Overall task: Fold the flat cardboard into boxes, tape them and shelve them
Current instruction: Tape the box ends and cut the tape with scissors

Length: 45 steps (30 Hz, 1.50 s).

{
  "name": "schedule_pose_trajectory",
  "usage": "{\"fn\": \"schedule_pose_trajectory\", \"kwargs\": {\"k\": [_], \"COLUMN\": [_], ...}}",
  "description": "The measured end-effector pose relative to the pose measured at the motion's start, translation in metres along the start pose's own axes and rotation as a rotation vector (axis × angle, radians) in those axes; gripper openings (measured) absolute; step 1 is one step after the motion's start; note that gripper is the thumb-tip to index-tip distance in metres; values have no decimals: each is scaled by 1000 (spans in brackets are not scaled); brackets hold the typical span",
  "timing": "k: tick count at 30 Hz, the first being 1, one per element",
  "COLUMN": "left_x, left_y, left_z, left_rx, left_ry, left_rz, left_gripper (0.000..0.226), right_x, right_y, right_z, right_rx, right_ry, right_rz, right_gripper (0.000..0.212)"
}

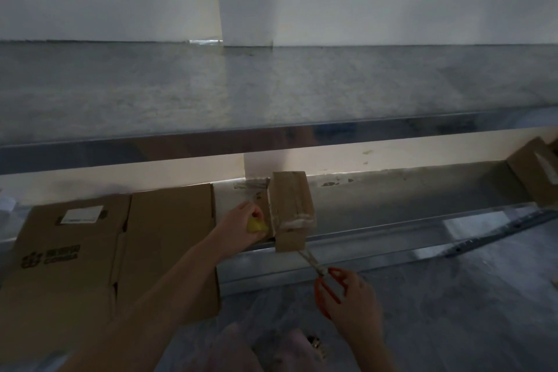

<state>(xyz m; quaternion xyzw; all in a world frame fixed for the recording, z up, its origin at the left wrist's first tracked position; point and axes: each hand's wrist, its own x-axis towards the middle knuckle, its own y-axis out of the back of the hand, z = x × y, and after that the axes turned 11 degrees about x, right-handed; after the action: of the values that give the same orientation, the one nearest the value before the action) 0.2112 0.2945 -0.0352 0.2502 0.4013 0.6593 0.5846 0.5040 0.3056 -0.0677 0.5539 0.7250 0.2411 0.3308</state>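
Two hands share the work in the head view, both down by the lower metal shelf [392,222]. At its front edge, near the middle, stands the small brown cardboard box [291,205], folded up, with its near end hanging a little over the rim. A strip of clear tape [297,222] crosses its top near that end.

Our left hand [238,220] lies just beside the box's left side, fingers curled round a small yellow object [256,225]. We take it for the tape holder, though most of it is hidden. Our right hand [350,302] is lower, in front of the shelf and over the grey floor [453,311], its fingers hooked through the loops of the orange-handled scissors [327,279].

What matters for the coming move is the line of those scissors. Their long axis runs up and to the left from the right hand, and the blade tips reach the box's overhanging near bottom edge. Whether the blades are parted or together we cannot tell, since they are blurred. We judge that a tape end is about to be cut there. The left hand is nearer the box and can steady it.

Flat brown cardboard sheets [90,266] lie along the left part of the same shelf, overhanging its front edge. Another cardboard box [531,178] sits at the right end. Above, the upper metal shelf [271,84] shows a bare grey surface.
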Motion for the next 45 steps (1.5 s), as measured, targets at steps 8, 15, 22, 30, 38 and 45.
{"fn": "schedule_pose_trajectory", "kwargs": {"k": [8,15,22,30,38,45], "left_x": [-7,-12,-14,-7,-9,-23], "left_y": [-8,-7,-10,-4,-2,7], "left_z": [8,13,14,15,14,-2], "left_rx": [-26,0,28,22,49,51], "left_ry": [43,130,161,148,72,68], "left_rz": [33,56,78,52,34,3], "left_gripper": [30,29,28,30,30,32], "right_x": [84,152,154,74,64,60], "right_y": [27,11,11,16,-20,-33], "right_z": [12,-4,8,-2,-56,-65], "right_rx": [-81,-170,-255,-193,-157,-182], "right_ry": [18,62,186,609,618,613], "right_rz": [187,16,-78,-30,-137,-138], "right_gripper": [54,58,70,61,55,49]}}
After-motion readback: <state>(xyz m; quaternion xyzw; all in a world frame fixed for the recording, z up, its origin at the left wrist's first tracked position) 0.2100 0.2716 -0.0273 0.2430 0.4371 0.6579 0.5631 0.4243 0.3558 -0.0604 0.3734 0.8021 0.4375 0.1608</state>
